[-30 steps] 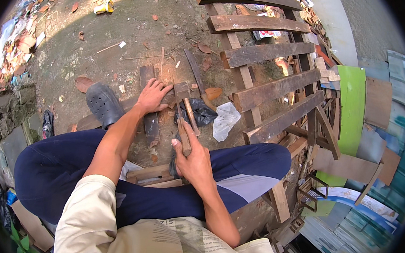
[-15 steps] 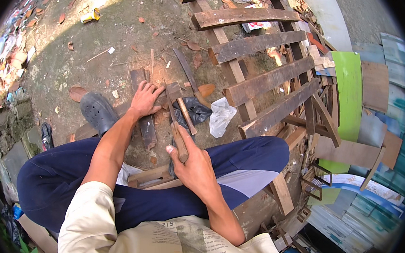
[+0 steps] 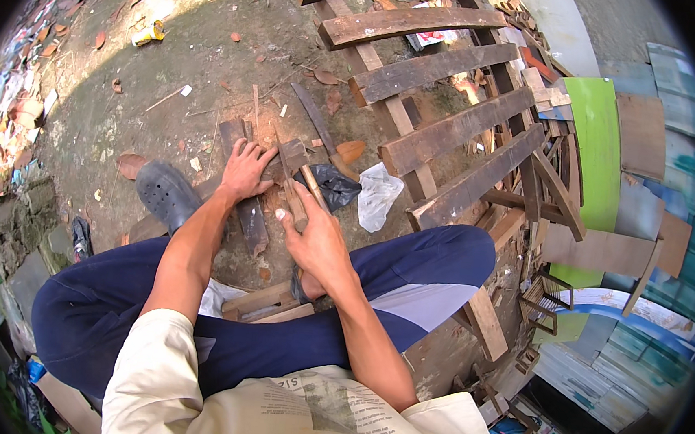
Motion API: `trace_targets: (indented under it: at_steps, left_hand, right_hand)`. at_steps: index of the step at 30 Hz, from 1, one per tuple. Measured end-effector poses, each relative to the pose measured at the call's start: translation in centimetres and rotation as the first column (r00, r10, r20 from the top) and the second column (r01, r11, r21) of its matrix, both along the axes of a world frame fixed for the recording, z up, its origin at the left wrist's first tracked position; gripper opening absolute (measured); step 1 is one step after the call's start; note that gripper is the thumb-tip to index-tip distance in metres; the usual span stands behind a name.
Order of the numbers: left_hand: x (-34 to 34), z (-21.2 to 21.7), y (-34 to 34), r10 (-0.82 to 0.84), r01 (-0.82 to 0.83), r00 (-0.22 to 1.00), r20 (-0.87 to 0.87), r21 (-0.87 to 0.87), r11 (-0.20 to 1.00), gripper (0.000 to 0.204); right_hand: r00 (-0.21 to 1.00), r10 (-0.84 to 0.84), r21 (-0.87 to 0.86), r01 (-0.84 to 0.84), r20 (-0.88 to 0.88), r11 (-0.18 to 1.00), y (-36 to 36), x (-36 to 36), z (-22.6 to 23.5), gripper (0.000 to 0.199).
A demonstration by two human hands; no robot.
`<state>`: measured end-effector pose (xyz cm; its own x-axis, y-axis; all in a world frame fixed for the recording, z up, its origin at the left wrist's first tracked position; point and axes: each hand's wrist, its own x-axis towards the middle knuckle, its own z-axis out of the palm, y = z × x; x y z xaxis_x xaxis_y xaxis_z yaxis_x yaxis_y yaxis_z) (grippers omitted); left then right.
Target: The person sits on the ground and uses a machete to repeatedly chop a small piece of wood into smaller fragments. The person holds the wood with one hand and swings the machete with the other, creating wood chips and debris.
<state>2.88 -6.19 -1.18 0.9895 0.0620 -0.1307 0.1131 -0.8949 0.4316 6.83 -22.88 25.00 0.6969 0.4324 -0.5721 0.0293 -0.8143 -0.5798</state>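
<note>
My left hand [image 3: 247,170] lies with fingers spread on a dark wooden plank [image 3: 253,227] on the ground between my legs. In a closed grip, my right hand [image 3: 317,246] holds a narrow-bladed handsaw [image 3: 289,186] by its wooden handle. The blade points away from me, just right of my left fingertips; where its edge touches is too small to tell. Beside it lies a hatchet-like tool [image 3: 315,187] with a squarish metal head and wooden handle. A machete [image 3: 313,115] rests a little farther off. Reddish sawdust is scattered around the plank's far end.
A slatted wooden frame [image 3: 448,82] leans at the right over more timber. A black plastic bag [image 3: 338,187] and a clear one [image 3: 379,197] lie near the tools. My shoe [image 3: 166,195] stands left of the plank. Green and grey boards [image 3: 592,167] line the right side.
My right hand has pushed the saw forward, away from me and slightly left. My left hand stays on the plank. The view has shifted slightly.
</note>
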Motion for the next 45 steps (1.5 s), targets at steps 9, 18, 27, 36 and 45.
trace_targets:
  at_steps: [9,18,27,36,45]
  left_hand:
    - [-0.4,-0.2,-1.0,0.018,-0.02,0.999,0.048,0.043,0.999,0.087]
    - [-1.2,-1.2,-0.6,0.036,-0.04,0.996,0.085,0.046,0.998,0.088]
    - [0.2,-0.3,-2.2,0.231,-0.242,0.963,0.139,0.066,0.968,0.085]
    - [2.3,4.7,-0.6,0.568,-0.489,0.819,0.078,-0.422,0.763,0.055]
    - [-3.7,3.7,2.8,0.46,-0.6,0.688,-0.562,-0.084,0.795,0.13]
  right_hand:
    - [0.997,-0.066,0.081,0.063,0.026,0.995,-1.6,0.1,-1.9,0.052]
    - [0.988,-0.055,0.196,0.026,0.144,0.98,-6.6,-3.1,6.5,0.057]
    - [0.977,-0.208,0.235,0.19,0.056,0.953,-10.4,-3.7,5.7,0.057]
    - [0.979,-0.197,0.299,0.173,0.052,0.938,-10.6,-3.7,4.2,0.057]
    - [0.995,-0.071,0.238,0.052,0.074,0.97,-7.8,-5.0,5.0,0.052]
